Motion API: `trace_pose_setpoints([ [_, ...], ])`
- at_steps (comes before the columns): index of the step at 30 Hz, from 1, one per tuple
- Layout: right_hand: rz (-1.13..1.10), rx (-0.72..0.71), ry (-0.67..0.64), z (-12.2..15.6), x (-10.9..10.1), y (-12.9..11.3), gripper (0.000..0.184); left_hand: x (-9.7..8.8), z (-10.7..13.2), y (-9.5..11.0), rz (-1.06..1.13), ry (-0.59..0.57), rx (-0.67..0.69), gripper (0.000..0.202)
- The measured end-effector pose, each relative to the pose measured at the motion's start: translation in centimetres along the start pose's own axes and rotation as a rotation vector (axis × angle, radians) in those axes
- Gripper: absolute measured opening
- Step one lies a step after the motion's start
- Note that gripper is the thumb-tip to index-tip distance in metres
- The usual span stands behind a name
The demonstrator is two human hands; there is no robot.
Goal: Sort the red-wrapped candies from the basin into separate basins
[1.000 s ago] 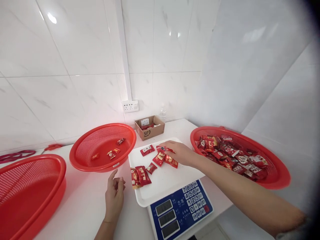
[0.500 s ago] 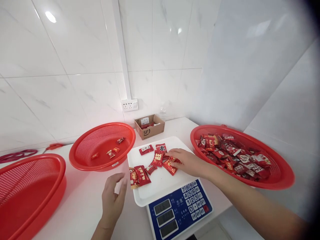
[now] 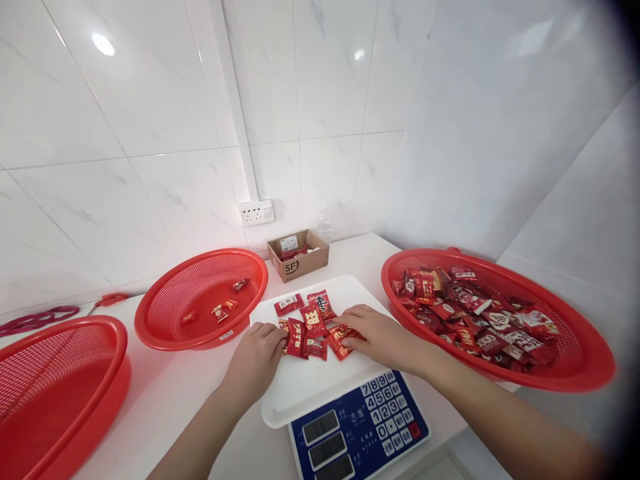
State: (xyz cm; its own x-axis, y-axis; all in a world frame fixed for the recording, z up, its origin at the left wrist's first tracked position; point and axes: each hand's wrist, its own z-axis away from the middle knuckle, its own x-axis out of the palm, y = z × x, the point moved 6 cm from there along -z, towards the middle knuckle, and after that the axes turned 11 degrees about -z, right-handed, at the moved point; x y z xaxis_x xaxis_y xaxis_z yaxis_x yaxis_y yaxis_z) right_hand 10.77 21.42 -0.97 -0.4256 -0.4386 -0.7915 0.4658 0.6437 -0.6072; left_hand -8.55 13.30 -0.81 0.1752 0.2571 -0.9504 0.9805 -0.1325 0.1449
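Note:
Several red snack packets (image 3: 313, 321) lie bunched on the white tray (image 3: 300, 393) of a digital scale (image 3: 360, 427). At the left side of the bunch, my left hand (image 3: 257, 357) has its fingers curled against a dark red packet (image 3: 297, 338) and a gold-and-red one partly hidden behind the fingers. My right hand (image 3: 377, 333) reaches in from the right, with fingers and thumb closed around a red-and-gold packet (image 3: 340, 341). A separate small red packet with a white label (image 3: 289, 305) lies toward the back of the tray.
On the right, a red plastic basket (image 3: 585, 347) holds a heap of snack packets. Another red basket (image 3: 150, 313) at back left has several small packets. A third red basket (image 3: 107, 333) stands at near left. Behind the tray is a cardboard box (image 3: 300, 267) containing packets.
My left hand has moved from beside the tray onto it, closing on the left packets. Those packets have shifted right against the others. My right hand stays at the bunch's right side.

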Motion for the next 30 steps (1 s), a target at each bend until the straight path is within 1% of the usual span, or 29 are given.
trace_pose_setpoints([
  [4, 0.034, 0.07, 0.033, 0.2, -0.4, 0.6, 0.034, -0.3, -2.1, 0.2, 0.006, 0.049, -0.054, 0.029],
  [6, 0.057, 0.109, 0.056, 0.4, -0.5, 1.1, 0.032, -0.1, -3.0, 0.7, 0.029, 0.041, -0.042, 0.031],
  [8, 0.073, 0.135, 0.076, 0.5, -0.6, 1.6, 0.03, 0.6, -4.0, 1.5, 0.034, -0.031, -0.007, 0.044],
  [10, 0.081, 0.145, 0.085, 0.7, -0.6, 1.9, 0.03, 1.6, -4.8, 2.1, 0.006, -0.139, 0.004, 0.062],
  [12, 0.087, 0.141, 0.087, 0.8, -0.6, 1.9, 0.031, 2.7, -5.3, 2.6, -0.032, -0.252, -0.007, 0.075],
  [14, 0.093, 0.128, 0.091, 0.8, -0.7, 1.8, 0.031, 3.4, -5.5, 3.0, -0.061, -0.342, -0.016, 0.079],
  [16, 0.105, 0.123, 0.104, 0.7, -0.8, 1.7, 0.031, 3.8, -5.5, 3.7, -0.083, -0.384, -0.004, 0.077],
  [19, 0.127, 0.128, 0.138, 0.4, -1.0, 1.8, 0.031, 3.8, -5.2, 4.7, -0.095, -0.387, 0.045, 0.069],
  [21, 0.15, 0.106, 0.161, 0.0, -1.1, 1.8, 0.03, 3.8, -5.0, 5.2, -0.084, -0.375, 0.08, 0.066],
  [24, 0.176, 0.032, 0.17, -0.6, -0.7, 1.7, 0.032, 3.7, -5.1, 5.4, -0.059, -0.333, 0.103, 0.069],
  [27, 0.148, -0.055, 0.125, -1.1, 0.0, 1.5, 0.033, 4.0, -5.4, 5.2, -0.043, -0.323, 0.116, 0.071],
  [30, 0.113, -0.131, 0.061, -0.7, 0.6, 1.1, 0.032, 4.1, -5.5, 5.2, -0.027, -0.333, 0.137, 0.067],
])
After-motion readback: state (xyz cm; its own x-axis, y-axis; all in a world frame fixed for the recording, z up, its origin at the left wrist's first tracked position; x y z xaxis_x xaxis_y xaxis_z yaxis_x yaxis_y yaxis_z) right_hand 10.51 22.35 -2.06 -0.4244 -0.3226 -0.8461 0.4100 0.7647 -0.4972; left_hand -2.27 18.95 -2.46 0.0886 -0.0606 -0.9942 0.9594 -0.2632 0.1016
